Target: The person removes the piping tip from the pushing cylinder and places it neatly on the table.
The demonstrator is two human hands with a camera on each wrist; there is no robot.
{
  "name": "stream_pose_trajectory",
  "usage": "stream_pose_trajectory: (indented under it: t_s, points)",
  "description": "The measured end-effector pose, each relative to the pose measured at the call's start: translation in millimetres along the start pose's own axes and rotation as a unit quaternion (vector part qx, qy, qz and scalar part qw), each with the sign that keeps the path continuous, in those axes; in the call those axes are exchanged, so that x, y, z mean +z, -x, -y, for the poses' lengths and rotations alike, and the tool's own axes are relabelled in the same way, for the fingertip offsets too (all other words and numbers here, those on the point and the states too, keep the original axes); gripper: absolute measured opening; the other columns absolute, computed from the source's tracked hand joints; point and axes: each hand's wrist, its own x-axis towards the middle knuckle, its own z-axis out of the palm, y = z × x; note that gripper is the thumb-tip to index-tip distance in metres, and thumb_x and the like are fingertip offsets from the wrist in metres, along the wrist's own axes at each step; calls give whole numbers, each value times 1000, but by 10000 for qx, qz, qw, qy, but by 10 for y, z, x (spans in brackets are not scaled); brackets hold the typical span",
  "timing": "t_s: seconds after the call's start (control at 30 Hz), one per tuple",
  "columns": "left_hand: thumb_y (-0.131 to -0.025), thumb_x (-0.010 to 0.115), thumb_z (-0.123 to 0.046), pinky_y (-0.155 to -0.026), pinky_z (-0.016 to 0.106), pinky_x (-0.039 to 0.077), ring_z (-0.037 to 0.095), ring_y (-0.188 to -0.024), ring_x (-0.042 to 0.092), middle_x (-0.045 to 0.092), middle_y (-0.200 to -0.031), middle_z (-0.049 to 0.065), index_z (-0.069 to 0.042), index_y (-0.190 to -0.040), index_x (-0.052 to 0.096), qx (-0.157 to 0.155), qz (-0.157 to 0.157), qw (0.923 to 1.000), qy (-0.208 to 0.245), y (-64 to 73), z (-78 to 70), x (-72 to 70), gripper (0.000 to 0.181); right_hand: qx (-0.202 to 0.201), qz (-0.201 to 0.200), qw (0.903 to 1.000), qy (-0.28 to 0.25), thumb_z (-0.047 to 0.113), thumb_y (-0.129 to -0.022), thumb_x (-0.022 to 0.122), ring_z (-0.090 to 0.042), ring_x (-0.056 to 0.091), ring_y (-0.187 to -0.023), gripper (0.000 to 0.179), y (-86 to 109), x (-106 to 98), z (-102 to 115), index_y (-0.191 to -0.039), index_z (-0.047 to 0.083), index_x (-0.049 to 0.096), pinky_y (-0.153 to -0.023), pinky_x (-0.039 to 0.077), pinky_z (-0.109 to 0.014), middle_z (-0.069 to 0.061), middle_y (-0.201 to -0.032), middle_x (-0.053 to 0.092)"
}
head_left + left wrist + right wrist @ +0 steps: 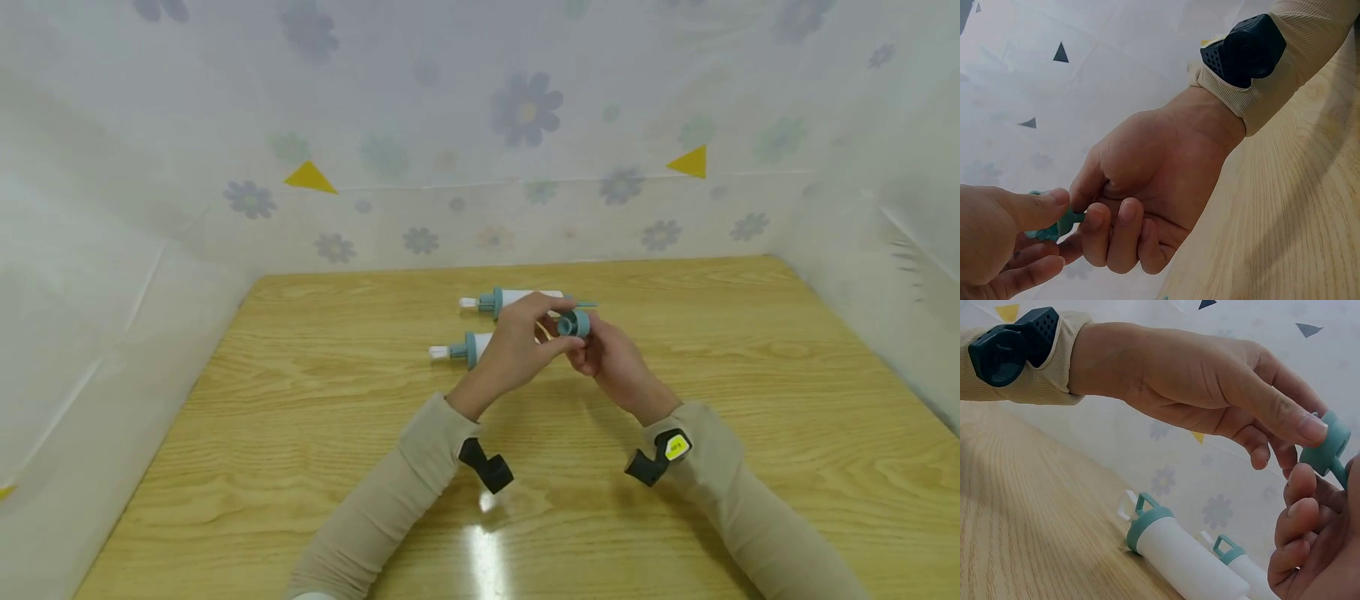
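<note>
Left hand: thumb and fingers of the left hand pinch the wide rim of the teal cap, with a gap between thumb and palm.
Right hand: the right hand pinches the cap's narrow stem, its other fingers curled inward.
Teal cap: between the two hands, raised above the wooden table.
Bottles: a far white bottle and a near white bottle, both teal-collared, lie on their sides beyond the hands, partly hidden by the left.
Edges: the table's far edge meets a flowered sheet just behind the bottles; pale sheeting flanks both sides.
Room: wood stretches well out left and right of the hands.
</note>
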Motion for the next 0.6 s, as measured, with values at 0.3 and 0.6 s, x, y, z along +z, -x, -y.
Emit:
stream_pose_trajectory:
  t_s: [0.3,0.6]
  points:
    - [-82,76,-13,-64,13,48,17,-77,64,68,-114,12,-2,-122,65,-175,82,9997,-124,0,-24,-16,42,-28,226,9974,680,38,-107,22,-4,42,-53,47,8,14,-19,-86,19,60,-53,36,-19,7,-63,50]
    - [-82,76,-13,-55,15,46,14,-70,61,70,-107,11,-4,-120,67,-438,179,9989,-3,2,-25,-14,40,-69,247,9971,712,42,-106,22,-4,41,-53,48,21,5,-25,-84,19,59,-53,36,-20,7,-63,51]
